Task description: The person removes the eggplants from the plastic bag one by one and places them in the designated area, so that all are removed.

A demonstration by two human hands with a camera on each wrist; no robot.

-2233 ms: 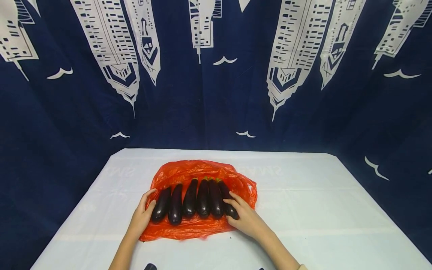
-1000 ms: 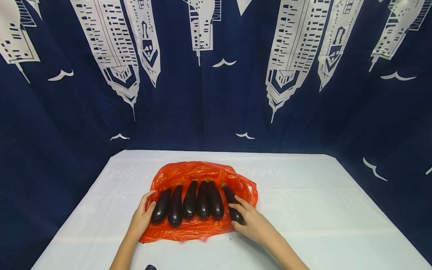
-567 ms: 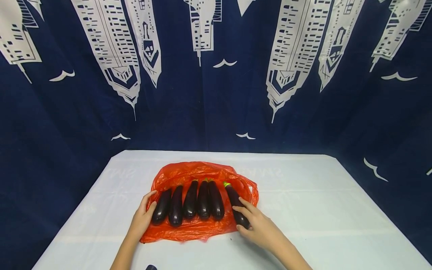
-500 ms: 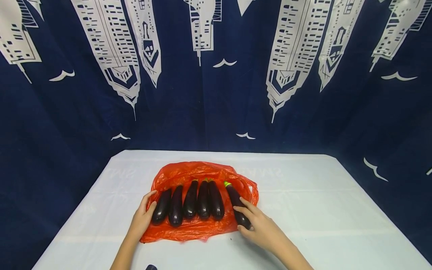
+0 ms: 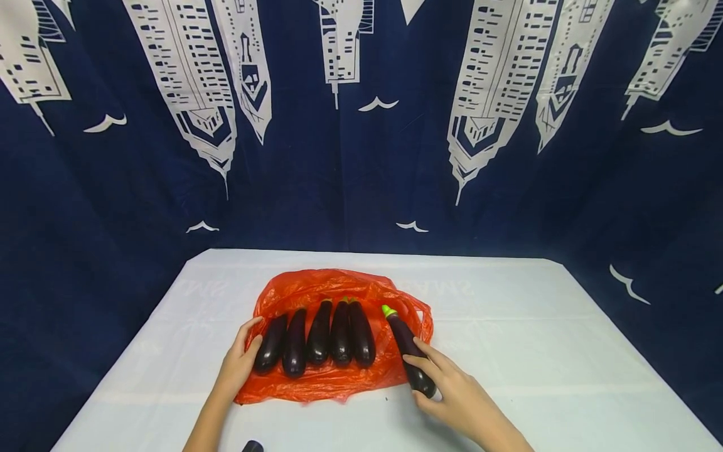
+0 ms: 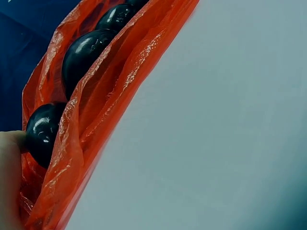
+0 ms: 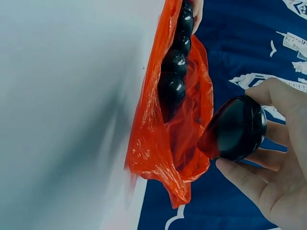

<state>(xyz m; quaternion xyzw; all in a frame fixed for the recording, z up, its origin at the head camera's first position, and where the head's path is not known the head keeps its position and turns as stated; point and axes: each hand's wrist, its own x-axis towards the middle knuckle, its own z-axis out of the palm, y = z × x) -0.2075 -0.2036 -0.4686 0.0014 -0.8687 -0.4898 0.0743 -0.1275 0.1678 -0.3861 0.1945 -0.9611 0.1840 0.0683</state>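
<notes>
My right hand (image 5: 452, 395) grips a dark purple eggplant (image 5: 408, 344) near its blunt end, thumb on the near side and fingers along the far side. Its green stem cap points away. In the right wrist view this eggplant (image 7: 235, 129) is raised off the red plastic bag (image 7: 148, 153). The spread bag (image 5: 316, 390) bears several more eggplants (image 5: 318, 333), side by side. At its left edge my left hand (image 5: 237, 363) rests, thumb and fingers apart, beside the leftmost eggplant (image 5: 271, 345). The left wrist view has the thumb touching that eggplant (image 6: 44, 134).
A white-covered table (image 5: 536, 339) extends around the bag, widest to the right. A blue curtain (image 5: 339, 176) with white building prints hangs behind it. A small dark object (image 5: 252, 446) shows at the bottom frame edge.
My right hand has drawn the rightmost eggplant away from the row, rightward and toward me, and it is now lifted. My left hand and the other eggplants have stayed in place.
</notes>
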